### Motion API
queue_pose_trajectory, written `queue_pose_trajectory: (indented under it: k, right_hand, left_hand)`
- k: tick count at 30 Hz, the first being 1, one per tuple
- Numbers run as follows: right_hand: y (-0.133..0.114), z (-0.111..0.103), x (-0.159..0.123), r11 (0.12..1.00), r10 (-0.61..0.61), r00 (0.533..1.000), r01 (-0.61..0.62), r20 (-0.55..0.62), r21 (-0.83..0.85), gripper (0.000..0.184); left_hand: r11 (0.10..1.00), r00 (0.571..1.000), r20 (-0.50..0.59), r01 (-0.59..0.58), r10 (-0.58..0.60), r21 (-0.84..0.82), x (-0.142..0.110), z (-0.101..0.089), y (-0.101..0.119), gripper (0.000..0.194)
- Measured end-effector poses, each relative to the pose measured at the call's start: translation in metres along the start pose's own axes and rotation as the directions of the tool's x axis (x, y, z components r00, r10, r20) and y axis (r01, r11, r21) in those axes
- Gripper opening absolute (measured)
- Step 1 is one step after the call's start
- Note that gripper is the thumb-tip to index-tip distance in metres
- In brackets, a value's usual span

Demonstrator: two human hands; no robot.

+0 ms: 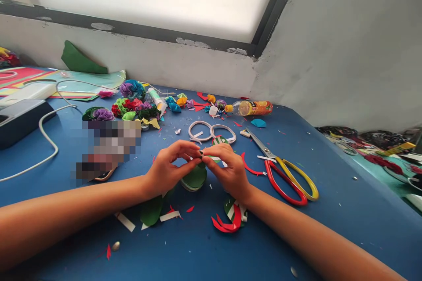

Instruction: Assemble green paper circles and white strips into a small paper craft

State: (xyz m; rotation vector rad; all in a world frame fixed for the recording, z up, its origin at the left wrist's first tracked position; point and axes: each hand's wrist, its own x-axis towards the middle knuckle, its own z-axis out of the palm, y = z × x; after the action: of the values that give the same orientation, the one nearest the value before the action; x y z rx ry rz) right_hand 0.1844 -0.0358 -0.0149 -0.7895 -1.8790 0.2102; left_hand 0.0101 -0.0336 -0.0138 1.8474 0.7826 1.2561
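Small dark piece (201, 153): pinched between the fingertips of left hand (173, 167) and right hand (228, 167), clear of the surface (184, 257). Only a sliver shows, near-black to deep green; fingers cover the rest, so full shape and material cannot be told.

Green round piece (194, 179): just below the fingertips, between the two hands. Plain, deep green top face; rounded near edge with a pale rim beneath. Far edge partly hidden by the fingers. Whether it joins the pinched piece: cannot tell.
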Motion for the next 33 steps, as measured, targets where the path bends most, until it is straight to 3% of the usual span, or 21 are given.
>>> queue_pose_trajectory:
  k: [33]
  right_hand:
    - [-0.0004,-0.0015,0.0000,1.000,-0.012,0.998,0.012,0.057,-0.010,0.005]
  left_hand:
    - [0.999,1.000,0.011,0.004,-0.004,0.042,0.0015,0.0010,0.0059,0.020]
